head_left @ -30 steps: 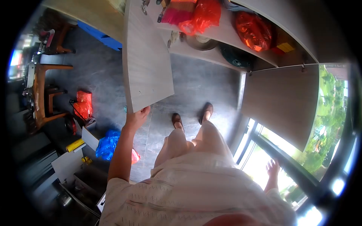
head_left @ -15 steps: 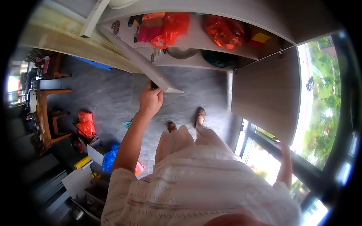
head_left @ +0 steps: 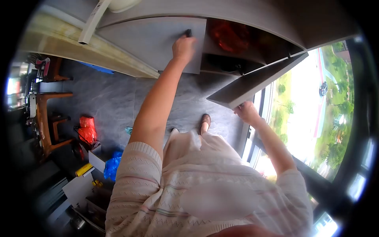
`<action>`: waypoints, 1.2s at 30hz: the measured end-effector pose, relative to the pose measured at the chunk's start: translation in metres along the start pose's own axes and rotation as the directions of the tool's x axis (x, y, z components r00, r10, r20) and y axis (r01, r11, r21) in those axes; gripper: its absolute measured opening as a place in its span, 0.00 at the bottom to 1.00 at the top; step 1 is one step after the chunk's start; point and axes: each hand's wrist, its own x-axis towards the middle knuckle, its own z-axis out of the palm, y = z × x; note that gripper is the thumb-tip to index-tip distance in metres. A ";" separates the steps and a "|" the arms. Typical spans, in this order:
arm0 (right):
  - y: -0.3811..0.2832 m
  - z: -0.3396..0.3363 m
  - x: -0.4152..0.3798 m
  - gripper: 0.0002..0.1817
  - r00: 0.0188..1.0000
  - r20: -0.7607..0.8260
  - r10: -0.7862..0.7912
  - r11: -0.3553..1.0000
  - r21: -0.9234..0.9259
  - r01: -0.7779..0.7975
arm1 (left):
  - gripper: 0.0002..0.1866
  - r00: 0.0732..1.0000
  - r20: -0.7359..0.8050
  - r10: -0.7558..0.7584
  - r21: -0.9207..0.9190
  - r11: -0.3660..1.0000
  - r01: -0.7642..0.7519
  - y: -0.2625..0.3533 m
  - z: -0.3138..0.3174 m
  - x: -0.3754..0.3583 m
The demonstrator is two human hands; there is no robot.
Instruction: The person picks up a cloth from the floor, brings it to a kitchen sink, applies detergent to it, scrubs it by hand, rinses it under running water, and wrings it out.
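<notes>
My left hand is closed on the dark handle of the left cabinet door, which lies across the left half of the cabinet. With its fingers at the outer edge of the right cabinet door, my right hand grips that door, which stands partly open. Between the doors, a red plastic bag shows on the upper shelf. A dark round thing lies below it in shadow. The left door hides the rest of the inside.
Wooden stools and a red bag stand on the left of the grey tiled floor. Nearer are a blue bag and an open box. A window lies on the right.
My left hand has pushed the left door forward over the shelves, covering the pink and red things there. My right hand has swung the right door inward from wide open.
</notes>
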 end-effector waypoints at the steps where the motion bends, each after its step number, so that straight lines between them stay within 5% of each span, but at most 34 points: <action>1: -0.019 -0.004 0.023 0.12 1.000 0.004 -0.004 0.999 -0.037 0.004 | 0.12 1.000 -0.008 -0.005 0.004 1.000 0.005 -0.002 0.004 0.006; 2: -0.035 -0.005 0.045 0.12 0.995 0.037 0.094 0.995 -0.047 -0.092 | 0.12 1.000 -0.017 -0.011 0.006 1.000 0.011 -0.004 0.010 0.011; 3: -0.036 -0.001 0.067 0.13 0.999 -0.038 0.022 0.998 0.064 -0.019 | 0.11 0.998 -0.052 -0.040 -0.003 0.999 0.040 -0.005 0.016 0.014; 4: -0.035 0.000 0.086 0.15 0.999 -0.049 -0.013 0.999 -0.036 0.012 | 0.11 0.998 -0.038 -0.056 0.000 0.998 0.056 -0.005 0.018 0.016; 16: -0.050 -0.013 0.201 0.21 0.989 -0.132 0.061 0.998 0.019 -0.059 | 0.09 0.996 0.029 -0.085 -0.068 0.994 0.087 0.000 0.007 0.013; 36: -0.057 -0.015 0.210 0.20 0.956 -0.289 0.053 0.997 -0.045 -0.069 | 0.07 0.999 0.036 0.006 -0.112 0.994 -0.002 -0.005 0.002 0.010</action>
